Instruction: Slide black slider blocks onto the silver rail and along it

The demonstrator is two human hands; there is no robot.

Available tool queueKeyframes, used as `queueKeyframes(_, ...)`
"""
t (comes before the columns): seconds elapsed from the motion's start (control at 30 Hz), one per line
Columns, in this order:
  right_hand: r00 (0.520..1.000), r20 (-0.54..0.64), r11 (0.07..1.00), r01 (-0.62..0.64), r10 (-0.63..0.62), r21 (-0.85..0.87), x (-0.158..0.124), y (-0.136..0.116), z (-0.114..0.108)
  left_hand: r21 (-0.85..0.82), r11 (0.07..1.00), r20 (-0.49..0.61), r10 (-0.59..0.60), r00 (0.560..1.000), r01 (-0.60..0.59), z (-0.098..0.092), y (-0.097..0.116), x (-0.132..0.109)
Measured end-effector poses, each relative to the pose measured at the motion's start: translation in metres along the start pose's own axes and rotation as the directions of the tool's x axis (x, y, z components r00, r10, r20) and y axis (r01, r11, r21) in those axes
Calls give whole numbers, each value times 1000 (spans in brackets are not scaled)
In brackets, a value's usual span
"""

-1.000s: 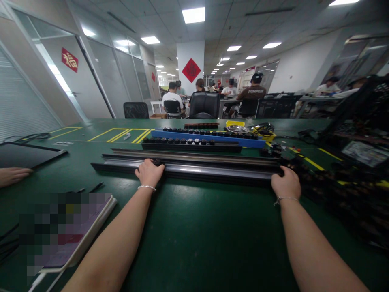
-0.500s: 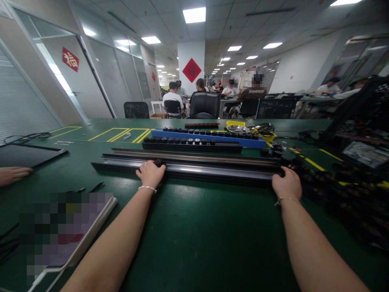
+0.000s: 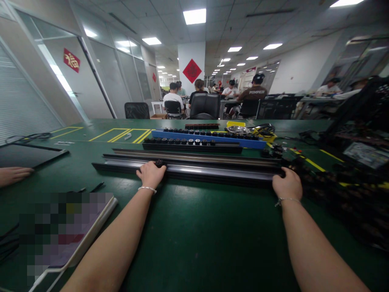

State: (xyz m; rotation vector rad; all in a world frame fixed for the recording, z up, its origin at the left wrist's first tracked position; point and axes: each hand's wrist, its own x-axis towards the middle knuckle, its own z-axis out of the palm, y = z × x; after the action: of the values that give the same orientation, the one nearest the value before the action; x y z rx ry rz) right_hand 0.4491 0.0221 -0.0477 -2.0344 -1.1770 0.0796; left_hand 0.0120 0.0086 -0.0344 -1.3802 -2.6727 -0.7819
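A long black rail (image 3: 209, 171) with a shiny channel lies across the green table in front of me. My left hand (image 3: 152, 174) is closed at the left part of this rail, on a small black part (image 3: 159, 163) that shows at its thumb. Around the rail's right end, my right hand (image 3: 288, 184) is closed; its fingertips are hidden behind the rail. Just behind lies a second long dark rail (image 3: 194, 155), parallel to the first. Farther back stand a black strip (image 3: 226, 148) and a blue strip (image 3: 243, 141), both carrying rows of small black parts.
Many dark parts (image 3: 340, 198) are heaped at the right. A yellow tray (image 3: 270, 138) and a metal bowl (image 3: 238, 129) stand behind. At the left are another person's hand (image 3: 13, 175), a dark flat panel (image 3: 33, 155) and a pale-edged tablet-like object (image 3: 91, 231).
Both hands keep their places on the rail. Only a very slight shift of the whole view shows.
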Motion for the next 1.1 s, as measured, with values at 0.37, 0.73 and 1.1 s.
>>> queueKeyframes(0.37,1000,5,1000,-16,16,-6,0,-1,0,-10,1000,-4,-1,1000,1,3,1,-1)
queueKeyframes(0.73,999,-43,1000,-9,9,1,4,3,4,-13,999,0,41,999,-41,6,5,-5)
queueKeyframes(1.1,997,-71,1000,5,-4,13,5,5,6,-17,996,15,89,996,-89,7,8,-8)
